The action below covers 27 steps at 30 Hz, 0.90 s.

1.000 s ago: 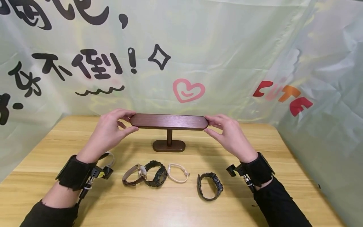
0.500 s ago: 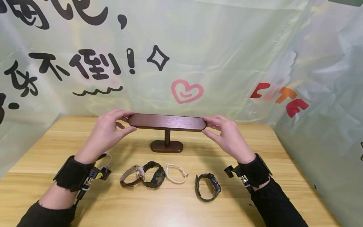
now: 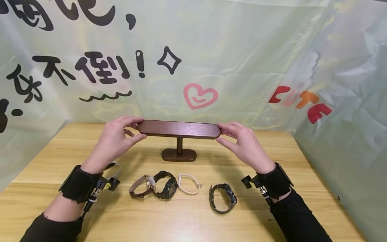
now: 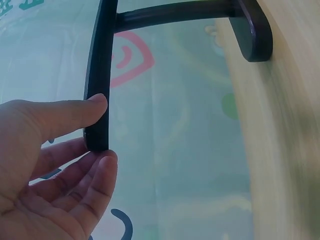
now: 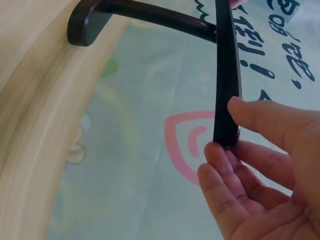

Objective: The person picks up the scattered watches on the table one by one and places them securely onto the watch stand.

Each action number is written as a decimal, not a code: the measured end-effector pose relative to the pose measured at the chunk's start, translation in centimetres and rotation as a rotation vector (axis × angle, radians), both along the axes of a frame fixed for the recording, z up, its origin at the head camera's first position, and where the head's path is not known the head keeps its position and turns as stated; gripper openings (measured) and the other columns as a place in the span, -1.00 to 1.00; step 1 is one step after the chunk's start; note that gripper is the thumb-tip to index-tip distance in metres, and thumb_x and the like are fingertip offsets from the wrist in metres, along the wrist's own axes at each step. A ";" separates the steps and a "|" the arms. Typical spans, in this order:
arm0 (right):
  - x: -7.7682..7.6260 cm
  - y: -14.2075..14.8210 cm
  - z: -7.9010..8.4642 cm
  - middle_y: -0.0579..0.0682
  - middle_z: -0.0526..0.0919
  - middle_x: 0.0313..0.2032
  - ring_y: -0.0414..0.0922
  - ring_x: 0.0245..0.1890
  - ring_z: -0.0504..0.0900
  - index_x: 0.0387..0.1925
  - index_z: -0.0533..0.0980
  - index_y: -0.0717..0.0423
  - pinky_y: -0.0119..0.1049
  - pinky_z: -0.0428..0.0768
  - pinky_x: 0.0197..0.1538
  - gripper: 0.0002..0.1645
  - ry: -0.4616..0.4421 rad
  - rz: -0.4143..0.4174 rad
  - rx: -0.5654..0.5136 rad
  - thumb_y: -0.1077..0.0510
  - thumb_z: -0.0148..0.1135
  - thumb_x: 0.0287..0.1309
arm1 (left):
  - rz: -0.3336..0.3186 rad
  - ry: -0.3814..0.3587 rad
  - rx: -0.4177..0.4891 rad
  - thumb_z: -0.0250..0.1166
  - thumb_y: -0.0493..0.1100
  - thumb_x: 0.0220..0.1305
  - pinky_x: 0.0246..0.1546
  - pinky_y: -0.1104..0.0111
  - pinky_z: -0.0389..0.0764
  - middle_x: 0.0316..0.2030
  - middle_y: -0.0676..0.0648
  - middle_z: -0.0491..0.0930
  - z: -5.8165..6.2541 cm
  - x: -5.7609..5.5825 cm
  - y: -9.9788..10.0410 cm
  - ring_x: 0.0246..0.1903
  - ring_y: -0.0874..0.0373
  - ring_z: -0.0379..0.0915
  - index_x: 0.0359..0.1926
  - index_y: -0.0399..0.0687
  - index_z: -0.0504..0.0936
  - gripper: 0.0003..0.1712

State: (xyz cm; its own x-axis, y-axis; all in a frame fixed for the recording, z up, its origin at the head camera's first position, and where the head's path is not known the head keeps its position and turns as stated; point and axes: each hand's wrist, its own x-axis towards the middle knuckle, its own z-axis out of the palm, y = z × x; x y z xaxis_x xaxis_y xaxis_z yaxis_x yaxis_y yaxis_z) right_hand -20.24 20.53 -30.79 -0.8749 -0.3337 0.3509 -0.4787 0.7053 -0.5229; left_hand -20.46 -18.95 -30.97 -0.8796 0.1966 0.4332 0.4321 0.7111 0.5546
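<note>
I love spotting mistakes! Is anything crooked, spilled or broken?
Nothing stands out. The brown stand is upright, though its bar slopes faintly toward the right hand, maybe just camera angle. I see no spills or breakage.

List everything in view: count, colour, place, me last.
Display stand: 1, dark brown, centre
Brown watch: 1, brown, front left
Left dark watch: 1, black, beside brown watch
Slim band: 1, white, between dark watches
Right dark watch: 1, black, rightmost
Loop: 1, white, left, partly hidden
Table: 1, light brown, beneath
Backdrop: 1, pale green, behind
Camera straps: 2, black, wrists
Sleeves: 2, black, forearms
Left grip: 1, holding stand's left end
Right grip: 1, holding stand's right end
</note>
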 end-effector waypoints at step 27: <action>1.3 1.9 0.8 0.18 0.65 0.26 0.17 0.29 0.66 0.51 0.44 0.18 0.17 0.63 0.39 -0.23 -0.066 0.043 0.093 0.02 0.46 0.40 | 0.022 0.014 -0.058 0.54 -0.14 0.35 -0.04 -0.07 0.79 0.19 -0.30 0.68 1.1 1.1 0.3 0.04 -0.18 0.69 0.30 -0.22 0.67 -0.44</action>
State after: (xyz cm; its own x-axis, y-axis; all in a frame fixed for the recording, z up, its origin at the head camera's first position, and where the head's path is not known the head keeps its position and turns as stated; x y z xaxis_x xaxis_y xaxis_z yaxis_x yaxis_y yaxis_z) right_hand -18.92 22.41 -29.98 -0.8793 -0.3999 0.2585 -0.4761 0.7319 -0.4875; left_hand -19.34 -18.70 -29.88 -0.8778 0.2027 0.4339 0.4237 0.7511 0.5063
